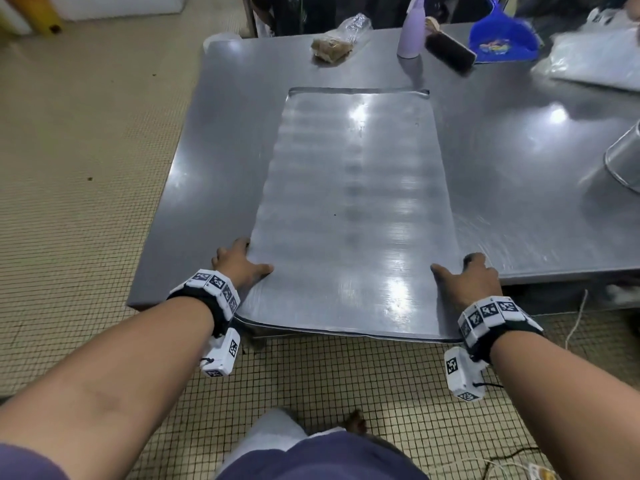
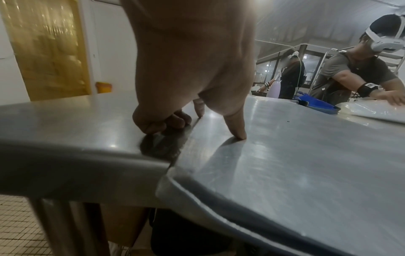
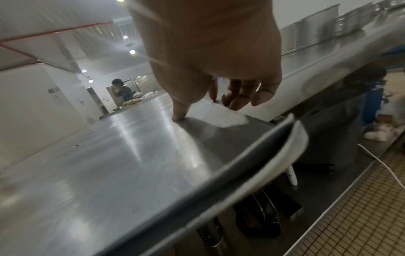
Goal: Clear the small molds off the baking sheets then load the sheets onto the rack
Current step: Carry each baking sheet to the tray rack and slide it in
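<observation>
An empty metal baking sheet (image 1: pixel 353 202) lies lengthwise on the steel table (image 1: pixel 207 168), its near end hanging past the table's front edge. No small molds show on it. My left hand (image 1: pixel 251 258) grips the sheet's left edge near that end. Its thumb (image 2: pixel 237 128) presses on top and its fingers (image 2: pixel 173 121) curl at the rim. My right hand (image 1: pixel 457 271) holds the right edge the same way, thumb (image 3: pixel 178 114) on the sheet (image 3: pixel 109 164) and fingers (image 3: pixel 241 98) curled past the rim. No rack is in view.
At the table's far side stand a lilac bottle (image 1: pixel 412 32), a brush (image 1: pixel 450 51), a blue dustpan (image 1: pixel 502 36) and a bagged loaf (image 1: pixel 332 46). White plastic bags (image 1: pixel 595 57) and a steel container (image 1: pixel 627 157) lie right. A person (image 2: pixel 355 72) works across the table.
</observation>
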`<state>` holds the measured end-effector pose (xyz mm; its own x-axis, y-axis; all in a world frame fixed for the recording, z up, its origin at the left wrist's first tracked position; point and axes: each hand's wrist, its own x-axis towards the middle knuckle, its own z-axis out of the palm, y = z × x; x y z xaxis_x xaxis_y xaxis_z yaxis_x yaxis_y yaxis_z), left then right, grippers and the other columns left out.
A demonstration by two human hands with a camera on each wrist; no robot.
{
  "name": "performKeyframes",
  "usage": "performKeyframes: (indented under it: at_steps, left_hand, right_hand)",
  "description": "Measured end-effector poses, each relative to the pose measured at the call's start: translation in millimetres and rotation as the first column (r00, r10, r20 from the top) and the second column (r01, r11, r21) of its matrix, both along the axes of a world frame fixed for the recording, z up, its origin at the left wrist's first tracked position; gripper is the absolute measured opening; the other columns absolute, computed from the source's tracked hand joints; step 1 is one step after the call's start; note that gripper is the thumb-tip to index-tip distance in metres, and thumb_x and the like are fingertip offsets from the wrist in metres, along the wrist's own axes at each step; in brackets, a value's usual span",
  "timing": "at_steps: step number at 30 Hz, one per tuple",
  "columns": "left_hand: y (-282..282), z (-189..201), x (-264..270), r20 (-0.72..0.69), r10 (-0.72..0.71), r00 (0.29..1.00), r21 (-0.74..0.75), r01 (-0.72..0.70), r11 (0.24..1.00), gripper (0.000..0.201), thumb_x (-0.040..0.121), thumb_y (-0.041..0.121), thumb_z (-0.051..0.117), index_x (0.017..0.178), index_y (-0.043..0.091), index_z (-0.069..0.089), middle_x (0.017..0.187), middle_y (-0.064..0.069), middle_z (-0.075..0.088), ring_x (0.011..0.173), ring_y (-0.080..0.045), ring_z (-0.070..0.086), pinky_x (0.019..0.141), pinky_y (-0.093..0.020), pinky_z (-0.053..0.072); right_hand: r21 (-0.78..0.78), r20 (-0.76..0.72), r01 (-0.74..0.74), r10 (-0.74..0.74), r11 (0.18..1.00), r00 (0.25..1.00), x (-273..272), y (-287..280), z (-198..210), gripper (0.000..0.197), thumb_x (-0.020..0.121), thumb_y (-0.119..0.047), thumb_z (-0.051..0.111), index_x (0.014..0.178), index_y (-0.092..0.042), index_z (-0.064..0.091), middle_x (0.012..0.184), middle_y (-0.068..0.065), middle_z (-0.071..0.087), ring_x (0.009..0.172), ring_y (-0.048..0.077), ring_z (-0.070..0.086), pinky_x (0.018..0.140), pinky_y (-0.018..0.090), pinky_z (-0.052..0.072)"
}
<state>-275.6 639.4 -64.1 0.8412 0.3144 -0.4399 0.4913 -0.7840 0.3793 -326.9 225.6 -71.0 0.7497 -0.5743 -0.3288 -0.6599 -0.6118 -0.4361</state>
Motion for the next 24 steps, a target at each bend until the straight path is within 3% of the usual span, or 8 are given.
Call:
performKeyframes:
  at_steps: [4, 10, 14, 16, 18, 20, 22, 24]
  left_hand:
    - [3.0, -2.5, -13.0, 0.006, 0.007, 1.000, -0.020, -0.007, 1.000, 0.086, 0.073, 0.052, 0.083, 0.145, 0.027, 0.043, 0.146, -0.015, 0.040, 0.137, -0.041, 0.040, 0.113, -0.054, 0.039]
    - [10.6, -3.6, -40.1, 0.014, 0.014, 1.000, -0.035, -0.013, 0.999, 0.087, 0.073, 0.052, 0.084, 0.143, 0.023, 0.042, 0.144, -0.017, 0.039, 0.135, -0.042, 0.039, 0.112, -0.055, 0.040]
    - [22.6, -1.7, -66.5, 0.017, 0.003, 1.000, -0.058, -0.002, 0.998, 0.087, 0.073, 0.051, 0.085, 0.141, 0.021, 0.041, 0.143, -0.017, 0.036, 0.135, -0.042, 0.038, 0.113, -0.052, 0.038]
    - [29.4, -4.1, -82.5, 0.037, 0.014, 0.999, -0.112, -0.010, 0.994, 0.084, 0.072, 0.050, 0.087, 0.138, 0.022, 0.042, 0.141, -0.014, 0.038, 0.129, -0.040, 0.046, 0.110, -0.052, 0.042]
    - [35.9, -7.7, -100.1, 0.076, 0.055, 0.996, -0.197, -0.039, 0.980, 0.078, 0.071, 0.046, 0.088, 0.131, 0.021, 0.045, 0.135, -0.011, 0.047, 0.119, -0.036, 0.055, 0.104, -0.051, 0.049]
    - [40.9, -10.8, -119.8, 0.088, 0.135, 0.987, -0.329, -0.099, 0.939, 0.068, 0.076, 0.038, 0.088, 0.128, 0.019, 0.047, 0.125, -0.007, 0.057, 0.107, -0.029, 0.061, 0.093, -0.046, 0.054]
    - [44.6, -10.6, -139.2, 0.045, 0.183, 0.982, -0.450, -0.144, 0.881, 0.062, 0.083, 0.028, 0.084, 0.132, 0.016, 0.047, 0.113, 0.000, 0.060, 0.094, -0.020, 0.061, 0.077, -0.037, 0.053]
    - [52.8, -13.9, -153.4, 0.023, 0.139, 0.990, -0.513, -0.108, 0.852, 0.067, 0.086, 0.019, 0.081, 0.141, 0.014, 0.044, 0.106, 0.005, 0.058, 0.088, -0.012, 0.058, 0.065, -0.027, 0.048]
  right_hand:
    - [0.112, 0.011, 0.066, -0.068, 0.992, 0.998, -21.9, -0.1, -1.9, 0.077, 0.077, -0.060, 0.071, 0.130, -0.016, 0.036, 0.126, 0.022, 0.054, 0.097, 0.040, 0.062, 0.075, 0.040, 0.048]
    - [0.182, -0.031, 0.118, -0.114, 0.976, 0.993, -55.7, 10.5, -4.2, 0.082, 0.078, -0.061, 0.070, 0.134, -0.009, 0.041, 0.129, 0.019, 0.059, 0.112, 0.043, 0.060, 0.096, 0.051, 0.050]
    - [0.234, 0.009, 0.078, -0.082, 0.969, 0.997, -85.2, 19.6, -11.6, 0.071, 0.081, -0.057, 0.069, 0.132, -0.011, 0.049, 0.128, 0.013, 0.062, 0.114, 0.038, 0.060, 0.096, 0.045, 0.048]
    - [0.276, 0.039, 0.076, -0.090, 0.958, 0.995, -103.2, 25.6, -13.3, 0.063, 0.081, -0.054, 0.072, 0.127, -0.017, 0.051, 0.122, 0.009, 0.065, 0.108, 0.032, 0.063, 0.092, 0.043, 0.049]
    - [0.358, 0.063, 0.094, -0.125, 0.929, 0.990, -119.9, 30.3, -14.9, 0.059, 0.078, -0.052, 0.075, 0.123, -0.023, 0.051, 0.116, 0.003, 0.066, 0.101, 0.026, 0.064, 0.092, 0.045, 0.052]
    - [0.403, 0.080, 0.085, -0.127, 0.911, 0.989, -137.3, 39.3, -7.4, 0.054, 0.085, -0.040, 0.074, 0.128, -0.019, 0.049, 0.114, 0.002, 0.064, 0.095, 0.019, 0.062, 0.084, 0.039, 0.052]
    - [0.413, 0.086, 0.070, -0.115, 0.908, 0.990, -153.1, 43.5, -1.6, 0.047, 0.092, -0.026, 0.071, 0.130, -0.014, 0.046, 0.106, 0.001, 0.059, 0.084, 0.011, 0.056, 0.069, 0.026, 0.044]
    - [0.414, 0.077, 0.031, -0.069, 0.910, 0.995, -166.4, 41.4, -4.4, 0.053, 0.089, -0.024, 0.074, 0.132, -0.011, 0.045, 0.111, 0.003, 0.060, 0.088, 0.013, 0.056, 0.071, 0.025, 0.045]
